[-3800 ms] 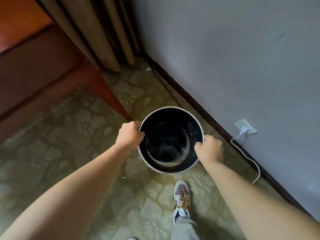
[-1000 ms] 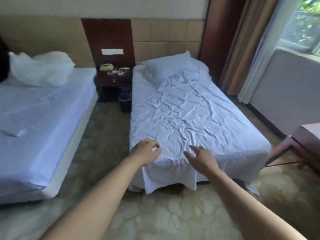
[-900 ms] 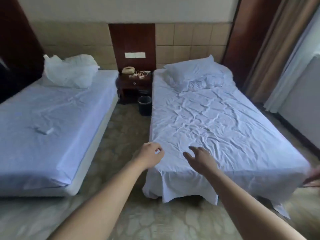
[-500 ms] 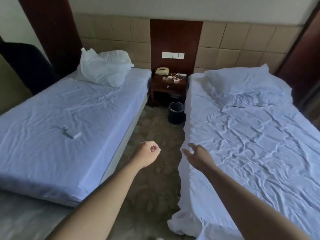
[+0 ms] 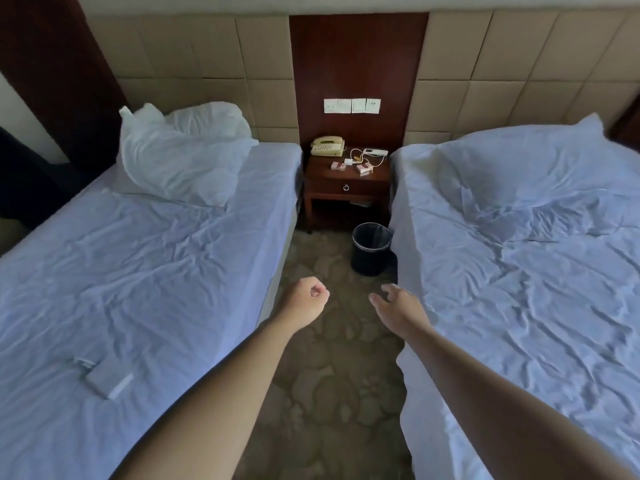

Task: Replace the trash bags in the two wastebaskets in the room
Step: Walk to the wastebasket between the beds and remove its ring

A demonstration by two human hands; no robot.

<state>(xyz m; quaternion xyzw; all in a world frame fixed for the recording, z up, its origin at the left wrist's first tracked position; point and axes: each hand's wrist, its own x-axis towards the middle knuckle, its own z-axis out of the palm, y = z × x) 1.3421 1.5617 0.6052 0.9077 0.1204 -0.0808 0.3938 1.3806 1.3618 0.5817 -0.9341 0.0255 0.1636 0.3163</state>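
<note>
A black round wastebasket (image 5: pixel 371 248) with a dark bag inside stands on the carpet in the aisle between two beds, just in front of the nightstand and close to the right bed. My left hand (image 5: pixel 306 300) is curled into a fist with nothing in it, above the carpet short of the basket. My right hand (image 5: pixel 398 306) hangs beside it with fingers loosely apart and empty, near the right bed's edge.
The left bed (image 5: pixel 138 289) carries a crumpled pillow (image 5: pixel 180 157) and a small flat packet (image 5: pixel 107 379). The right bed (image 5: pixel 536 289) has a pillow at its head. A wooden nightstand (image 5: pixel 346 188) holds a phone (image 5: pixel 327 146) and cables. Patterned carpet (image 5: pixel 332 393) runs between the beds.
I let go of the first wastebasket by the wall and turned to the beds. Over the last second the view swung left and moved into the aisle; the basket by the nightstand is nearer.
</note>
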